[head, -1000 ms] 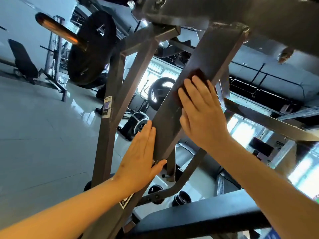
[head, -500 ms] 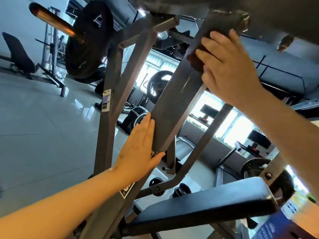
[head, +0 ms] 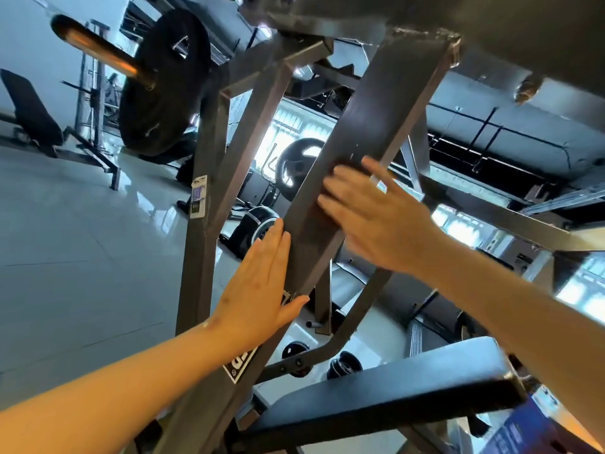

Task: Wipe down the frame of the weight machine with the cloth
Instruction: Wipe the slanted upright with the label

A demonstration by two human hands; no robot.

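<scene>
— Where is the cloth?

— On the slanted frame beam (head: 386, 103) of the weight machine, about halfway up its broad face, pinned under the right grip (head: 376, 221). Only a dark, blurred edge of the cloth (head: 343, 168) shows just past the fingertips; the rest is hidden under the palm.

— Is that grip clenched round it?

— No. The fingers lie straight and spread, pressing the cloth flat against the metal. The whole hand is blurred.

— And the other one?

— The left grip (head: 258, 290) is lower on the same beam and holds nothing. Its straight fingers lie flat along the beam's left side, and its thumb reaches across the front face. It is well apart from the cloth.

— What else is there?

— A black weight plate (head: 163, 83) sits on a bar at upper left. A black pad (head: 393, 394) lies below the arms, and the glossy floor (head: 65, 240) is to the left.
</scene>
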